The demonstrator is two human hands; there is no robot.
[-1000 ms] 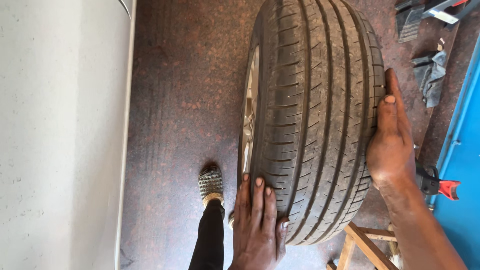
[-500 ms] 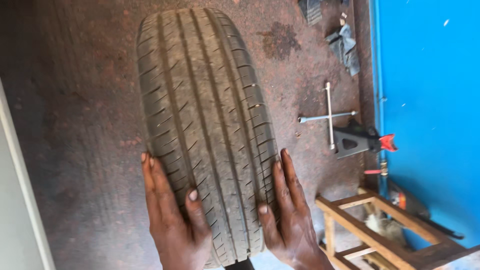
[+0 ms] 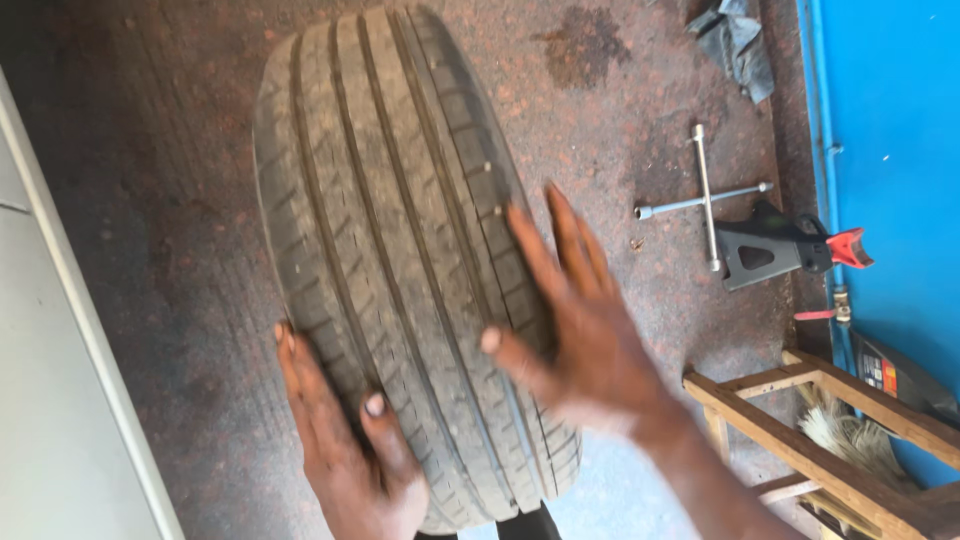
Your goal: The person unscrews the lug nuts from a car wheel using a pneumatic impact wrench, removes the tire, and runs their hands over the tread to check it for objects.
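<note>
seen from the head camera, a car tyre (image 3: 400, 250) stands upright on its tread on the reddish-brown speckled floor (image 3: 190, 230), its ribbed tread with long grooves facing the camera and filling the middle of the picture. the left hand (image 3: 350, 450) is pressed against the tyre's lower left edge, fingers lying close together along the sidewall and the thumb laid up over the tread, so the hand cups the tyre's shoulder. the right hand (image 3: 580, 320) is blurred; it sits at the tyre's right edge with its fingers spread and stretched out, the thumb pointing across the tread, and whether the palm actually touches the rubber cannot be told. neither hand is closed around anything. to the left of the tyre runs a pale grey panel (image 3: 50, 380) with a light edge strip. on the floor to the right, well apart from the tyre, lies a cross-shaped metal wheel wrench (image 3: 705, 198), and just beside it stands a black jack with a red tip (image 3: 790, 250). a dark crumpled rag (image 3: 735, 40) lies near the top right, next to a dark stain on the floor. a blue wall (image 3: 890, 150) fills the right side, and a wooden frame (image 3: 820, 440) stands in the lower right corner near the right forearm.
</note>
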